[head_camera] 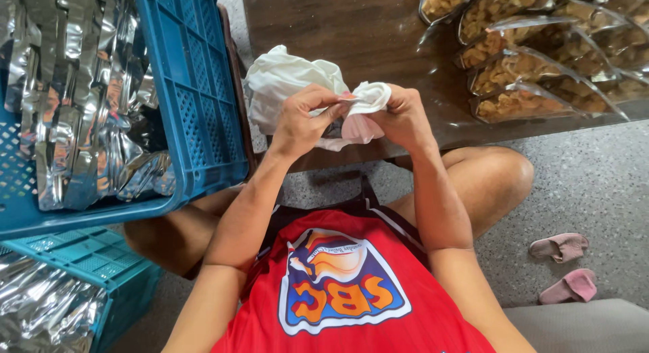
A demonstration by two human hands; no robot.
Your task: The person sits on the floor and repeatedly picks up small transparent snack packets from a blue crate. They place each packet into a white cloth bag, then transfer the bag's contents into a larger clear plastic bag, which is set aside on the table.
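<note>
White cloth [284, 83] bunched at tabletop [365, 35] edge, trailing left; left hand [304, 120] and right hand [402, 116] both pinch its right end, level.

Snack bags [541, 49] cut off at edge

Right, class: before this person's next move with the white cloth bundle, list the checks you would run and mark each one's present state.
1. Left hand grips the white cloth bundle: ok.
2. Right hand pinches the bundle's gathered end: ok.
3. Bundle rests over the dark wooden table: ok.
4. Clear snack bags lie apart from the hands: ok.
5. Blue crate of silver foil pouches stands beside the left arm: ok.
6. What the bundle holds: cannot tell.
</note>
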